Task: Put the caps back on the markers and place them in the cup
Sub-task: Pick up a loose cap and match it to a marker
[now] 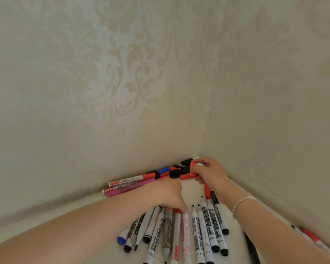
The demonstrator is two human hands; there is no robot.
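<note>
Markers (181, 231) lie uncapped in a fan on the white surface (95, 216) near the bottom of the head view, white barrels printed "WHITEBOARD MARKER", "MARKER" and "PERMANENT"; the left hand (170, 195) rests its curled fingertips on their upper ends, and whether it pinches one cannot be told. Farther back in the wallpapered corner (203, 130), the right hand (210, 174), a bracelet (243, 201) on its wrist, pinches a red cap (192, 165) among loose red, black and blue caps (176, 172), beside three capped markers (130, 182) lying along the wall.
</note>
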